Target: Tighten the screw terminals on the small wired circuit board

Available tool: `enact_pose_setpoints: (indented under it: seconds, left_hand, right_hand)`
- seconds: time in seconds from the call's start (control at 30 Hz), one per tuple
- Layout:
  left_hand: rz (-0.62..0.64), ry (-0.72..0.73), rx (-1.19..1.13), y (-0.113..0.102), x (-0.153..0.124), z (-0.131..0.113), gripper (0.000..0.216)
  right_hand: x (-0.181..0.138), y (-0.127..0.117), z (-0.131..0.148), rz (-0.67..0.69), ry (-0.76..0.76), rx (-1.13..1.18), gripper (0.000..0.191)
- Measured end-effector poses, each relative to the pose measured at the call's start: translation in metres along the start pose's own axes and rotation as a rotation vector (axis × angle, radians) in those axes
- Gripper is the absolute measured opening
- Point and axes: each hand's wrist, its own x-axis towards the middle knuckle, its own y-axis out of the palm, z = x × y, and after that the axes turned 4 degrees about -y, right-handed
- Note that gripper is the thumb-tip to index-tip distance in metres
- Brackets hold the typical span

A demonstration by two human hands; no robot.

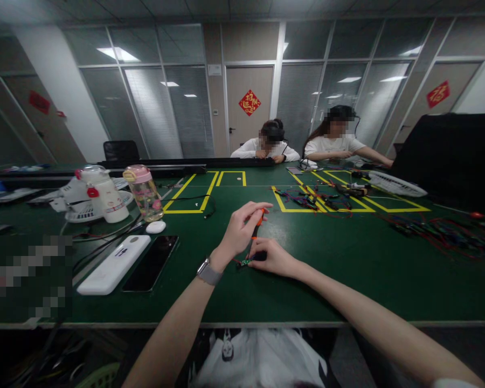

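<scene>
My left hand (240, 229), with a watch on its wrist, is closed around an orange-and-black screwdriver (260, 220). The screwdriver stands nearly upright, its shaft slanting down to a small green circuit board (243, 263) with thin wires. My right hand (275, 260) pinches the board's right edge near the table, its index finger close to the shaft. Fingers partly hide the screwdriver, and the tip's exact contact with the board is too small to make out.
Left of my hands lie a black phone (151, 264), a white power bank (115, 265), an earbud case (156, 227) and bottles (143, 191). Tangled wired boards (440, 226) lie right, others (319, 198) across yellow tape. Two people (335, 140) sit opposite; a black screen (456, 161) stands right.
</scene>
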Motion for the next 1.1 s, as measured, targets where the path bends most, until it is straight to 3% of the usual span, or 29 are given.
enact_pose_setpoints:
  seconds: [0.2,0.33,0.57,0.83,1.1]
  left_hand:
    - [-0.071,-0.035,-0.038,-0.003,0.004,0.007,0.027]
    - [-0.149,0.006,0.091,-0.001,0.004,0.008,0.022]
    - [-0.256,0.116,0.287,0.004,0.001,0.004,0.009]
    - [-0.106,0.069,0.080,0.005,0.000,0.006,0.027]
    - [-0.291,0.162,0.322,0.002,0.002,0.006,0.008]
  right_hand:
    - [0.001,-0.005,-0.003,-0.009,0.152,-0.108,0.009]
    - [0.000,-0.005,-0.008,-0.045,0.238,-0.059,0.014]
    - [-0.001,-0.003,-0.012,-0.080,0.234,-0.018,0.007]
    - [0.000,-0.003,-0.019,-0.069,0.216,0.018,0.005]
    - [0.001,-0.007,-0.020,-0.026,0.198,-0.002,0.009]
